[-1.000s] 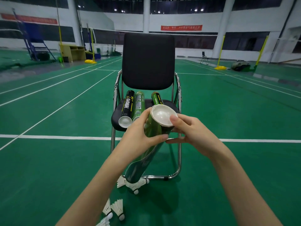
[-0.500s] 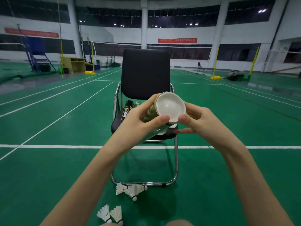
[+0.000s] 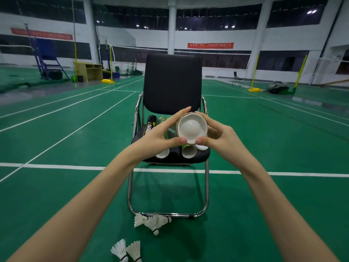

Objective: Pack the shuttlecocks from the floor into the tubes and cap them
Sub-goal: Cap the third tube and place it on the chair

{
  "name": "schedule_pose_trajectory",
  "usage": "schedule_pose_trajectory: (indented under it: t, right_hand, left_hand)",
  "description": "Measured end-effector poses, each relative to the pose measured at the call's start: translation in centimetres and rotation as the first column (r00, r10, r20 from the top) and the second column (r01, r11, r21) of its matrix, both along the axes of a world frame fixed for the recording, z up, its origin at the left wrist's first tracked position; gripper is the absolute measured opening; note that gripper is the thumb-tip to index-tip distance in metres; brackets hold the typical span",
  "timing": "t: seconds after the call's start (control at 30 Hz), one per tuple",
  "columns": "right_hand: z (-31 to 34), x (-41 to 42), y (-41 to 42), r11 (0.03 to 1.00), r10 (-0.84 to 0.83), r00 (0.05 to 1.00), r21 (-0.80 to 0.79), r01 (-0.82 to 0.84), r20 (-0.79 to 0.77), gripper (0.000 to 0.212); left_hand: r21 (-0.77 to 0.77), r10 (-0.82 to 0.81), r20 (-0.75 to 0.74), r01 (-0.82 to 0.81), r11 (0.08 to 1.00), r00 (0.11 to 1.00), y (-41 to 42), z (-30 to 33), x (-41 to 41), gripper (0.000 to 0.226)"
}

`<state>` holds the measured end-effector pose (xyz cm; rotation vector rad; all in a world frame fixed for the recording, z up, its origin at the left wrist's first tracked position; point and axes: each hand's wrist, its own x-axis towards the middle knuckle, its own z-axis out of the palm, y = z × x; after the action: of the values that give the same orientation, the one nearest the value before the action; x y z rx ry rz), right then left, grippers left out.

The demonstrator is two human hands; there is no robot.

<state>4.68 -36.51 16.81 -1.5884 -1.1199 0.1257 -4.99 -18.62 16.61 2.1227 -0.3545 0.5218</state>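
a: shuttlecocks (image 3: 153, 222) first — where do you see them?

b: i see a little cluster on the green court floor (image 3: 56, 186), right at the front rail of the chair (image 3: 171, 86). two more shuttlecocks (image 3: 127, 250) lie nearer to me, side by side, cork ends toward the bottom edge.

a: and the hands?

b: both are raised in front of the chair seat, gripping one tube (image 3: 192, 128) end-on to my camera. i'm looking at its white cap (image 3: 191, 127), round and dished. the left hand (image 3: 160, 135) wraps the tube from the left, thumb pressed at the cap's lower rim. the right hand (image 3: 221, 138) closes in from the right, its thumb also at the lower rim, the two thumbs nearly meeting.

a: is the cap fully seated?

b: i cannot tell from this angle.

a: anything on the seat?

b: several other tubes lying lengthwise: a black tube (image 3: 150, 125) with yellow lettering on the left, greenish ones beside it, mostly hidden behind the hands. their white ends (image 3: 188, 152) poke out below my thumbs, at the seat's front edge.
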Motion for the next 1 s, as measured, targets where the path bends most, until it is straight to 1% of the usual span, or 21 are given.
schedule_pose_trajectory:
  t: [0.13, 0.2, 0.3, 0.43, 0.47, 0.53, 0.63, 0.7, 0.77, 0.83, 0.87, 0.93, 1.0]
  right_hand:
    - [-2.9, 2.7, 1.9, 0.999, -0.039, 0.999, -0.036, 0.041, 0.034, 0.067]
    - [-4.2, 4.1, 2.7, 0.999, -0.035, 0.999, -0.029, 0.035, 0.002, 0.068]
    - [-5.6, 6.0, 4.1, 1.0, -0.021, 0.999, -0.021, 0.021, -0.038, 0.07]
    - [-7.6, 8.1, 5.7, 0.998, -0.012, 1.0, -0.061, 0.011, -0.023, 0.07]
    - [-8.2, 8.6, 6.1, 0.998, -0.012, 1.0, -0.064, 0.01, -0.022, 0.07]
    - [-9.2, 9.4, 6.6, 0.997, -0.018, 1.0, -0.076, 0.018, 0.005, 0.07]
    - [-10.5, 11.1, 7.6, 0.99, -0.042, 0.995, -0.129, 0.053, 0.089, 0.07]
    - [-11.4, 12.6, 8.4, 0.974, -0.075, 0.979, -0.199, 0.113, 0.19, 0.073]
    - [-12.0, 14.4, 9.0, 0.933, -0.1, 0.946, -0.302, 0.197, 0.308, 0.082]
    - [-12.7, 16.2, 9.1, 0.87, -0.103, 0.898, -0.398, 0.29, 0.427, 0.096]
    - [-13.2, 17.1, 9.1, 0.839, -0.117, 0.886, -0.432, 0.33, 0.449, 0.101]
    - [-14.2, 18.4, 8.6, 0.813, -0.172, 0.904, -0.461, 0.355, 0.392, 0.105]
    - [-15.3, 19.2, 8.2, 0.836, -0.211, 0.936, -0.444, 0.322, 0.282, 0.095]
  left_hand:
    - [0.06, 0.024, -0.03, -0.022, 0.998, 0.999, 2.0, -2.6, 2.4, 0.069]
    - [0.08, 0.022, -0.034, -0.019, 0.997, 0.999, 2.7, -3.4, 3.6, 0.068]
    - [0.072, 0.027, -0.026, -0.025, 0.997, 0.999, 3.7, -4.7, 5.4, 0.067]
    - [0.058, 0.039, -0.038, -0.036, 0.998, 0.999, 5.6, -7.4, 7.7, 0.065]
    - [0.07, 0.052, -0.04, -0.049, 0.996, 0.998, 6.0, -8.1, 8.2, 0.066]
    - [0.141, 0.089, -0.025, -0.085, 0.986, 0.996, 6.6, -9.0, 9.3, 0.066]
    - [0.297, 0.173, -0.017, -0.16, 0.941, 0.985, 7.4, -10.1, 11.1, 0.072]
    - [0.386, 0.222, -0.004, -0.203, 0.9, 0.975, 8.1, -10.8, 12.1, 0.075]
    - [0.437, 0.23, 0.021, -0.216, 0.873, 0.973, 8.7, -11.6, 13.0, 0.074]
    - [0.457, 0.244, 0.036, -0.233, 0.858, 0.969, 8.9, -12.3, 14.1, 0.073]
    - [0.474, 0.257, 0.05, -0.25, 0.845, 0.965, 9.0, -12.6, 14.6, 0.073]
    - [0.537, 0.286, 0.082, -0.284, 0.794, 0.955, 9.2, -12.9, 15.6, 0.076]
    - [0.607, 0.314, 0.096, -0.305, 0.734, 0.945, 9.9, -13.5, 16.5, 0.078]
